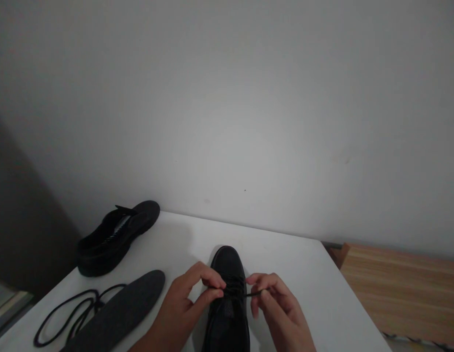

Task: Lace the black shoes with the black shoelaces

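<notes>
A black shoe (227, 261) lies on the white table with its toe pointing away from me, and lacing runs across its upper. My right hand (276, 300) pinches a black shoelace (253, 294) between thumb and fingers, drawn out taut from the shoe's right side. On the other side, my left hand (192, 296) is closed in a pinch at the left edge of the lacing, with a bit of dark lace showing between thumb and forefinger. My hands and the lower frame edge hide part of the shoe.
A second black shoe (105, 249), without visible lacing, stands at the table's far left. Nearer are a dark grey insole (120, 308) and a loose looped black lace (67, 318). A wall rises behind the white table (285, 249). Wooden furniture (402, 288) is at right.
</notes>
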The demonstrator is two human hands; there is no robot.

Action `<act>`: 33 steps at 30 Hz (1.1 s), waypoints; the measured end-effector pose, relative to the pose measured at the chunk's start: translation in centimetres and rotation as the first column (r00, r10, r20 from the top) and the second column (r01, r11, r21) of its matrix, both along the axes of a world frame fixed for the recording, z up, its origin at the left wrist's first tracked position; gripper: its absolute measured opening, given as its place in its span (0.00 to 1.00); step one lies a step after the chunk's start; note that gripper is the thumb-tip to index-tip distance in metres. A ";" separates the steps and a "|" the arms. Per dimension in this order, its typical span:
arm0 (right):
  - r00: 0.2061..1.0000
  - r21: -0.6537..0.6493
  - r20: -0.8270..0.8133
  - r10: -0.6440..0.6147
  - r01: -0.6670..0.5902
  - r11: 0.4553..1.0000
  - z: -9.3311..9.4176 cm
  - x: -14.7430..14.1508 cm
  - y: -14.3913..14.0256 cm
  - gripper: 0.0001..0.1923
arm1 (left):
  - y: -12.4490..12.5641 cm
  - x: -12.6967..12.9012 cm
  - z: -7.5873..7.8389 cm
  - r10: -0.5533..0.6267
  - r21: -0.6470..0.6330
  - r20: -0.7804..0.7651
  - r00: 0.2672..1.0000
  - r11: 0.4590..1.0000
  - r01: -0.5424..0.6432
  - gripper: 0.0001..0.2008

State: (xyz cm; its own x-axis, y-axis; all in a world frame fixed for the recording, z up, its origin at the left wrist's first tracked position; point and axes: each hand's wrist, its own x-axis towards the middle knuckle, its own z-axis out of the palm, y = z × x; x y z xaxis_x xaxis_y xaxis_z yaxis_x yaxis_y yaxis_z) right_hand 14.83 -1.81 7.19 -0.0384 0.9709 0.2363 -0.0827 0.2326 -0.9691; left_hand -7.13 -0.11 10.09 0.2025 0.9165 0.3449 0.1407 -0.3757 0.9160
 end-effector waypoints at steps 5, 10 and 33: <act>0.957 -0.062 -0.119 0.265 -0.273 0.960 1.4 -2.2 0.1 0.14 | 0.9 2.3 2.4 0.008 0.071 0.015 1.000 0.997 -0.009 0.05; 0.964 -0.047 -0.096 0.246 -0.251 0.967 1.8 -1.7 0.5 0.11 | 1.1 2.4 1.2 -0.114 -0.094 -0.016 0.993 0.989 0.112 0.04; 0.941 0.231 0.304 -0.150 0.080 0.970 -1.3 1.0 0.5 0.07 | 0.5 2.4 -2.7 -0.061 -0.042 0.021 0.998 0.997 0.062 0.04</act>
